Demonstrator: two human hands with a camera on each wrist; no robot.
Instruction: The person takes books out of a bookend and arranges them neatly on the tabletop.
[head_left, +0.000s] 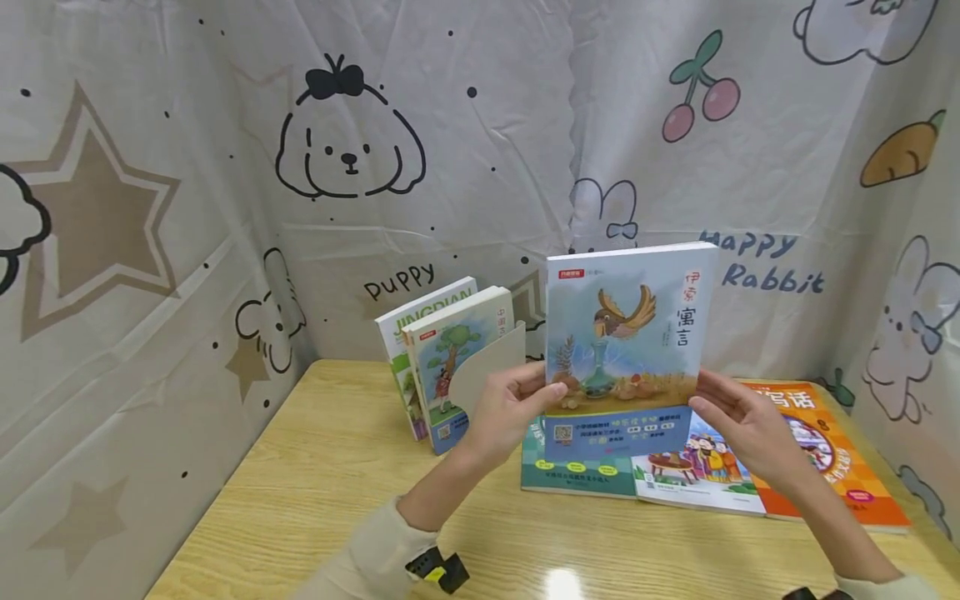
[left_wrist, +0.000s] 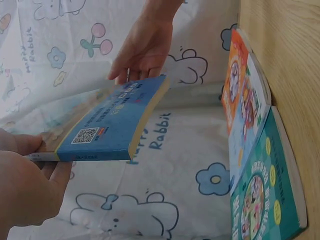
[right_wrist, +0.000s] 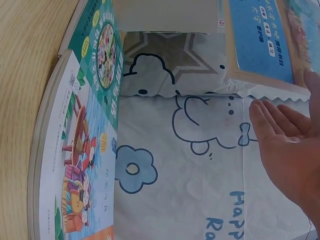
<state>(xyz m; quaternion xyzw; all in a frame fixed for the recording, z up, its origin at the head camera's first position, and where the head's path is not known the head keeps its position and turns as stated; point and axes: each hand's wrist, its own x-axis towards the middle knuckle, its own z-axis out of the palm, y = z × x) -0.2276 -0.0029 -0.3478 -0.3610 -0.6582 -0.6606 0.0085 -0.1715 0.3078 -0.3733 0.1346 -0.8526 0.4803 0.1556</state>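
A picture book [head_left: 622, 333] with a bird and a jar on its cover stands upright above the table, its front toward me. My left hand [head_left: 506, 412] grips its left edge, thumb on the cover and fingers behind. At the right edge is my right hand [head_left: 750, 421], its fingers fairly straight; the right wrist view shows this hand [right_wrist: 287, 135] open beside the book [right_wrist: 265, 40]. In the left wrist view the book's blue lower cover [left_wrist: 110, 120] and spine face the camera. Behind my left hand, several books [head_left: 450, 358] lean in a pale holder [head_left: 491, 367].
Flat on the wooden table [head_left: 300, 500], a green book [head_left: 577, 479], a white illustrated book [head_left: 705, 471] and an orange book [head_left: 832, 467] lie side by side, partly overlapping. A printed curtain [head_left: 480, 150] encloses the back and sides.
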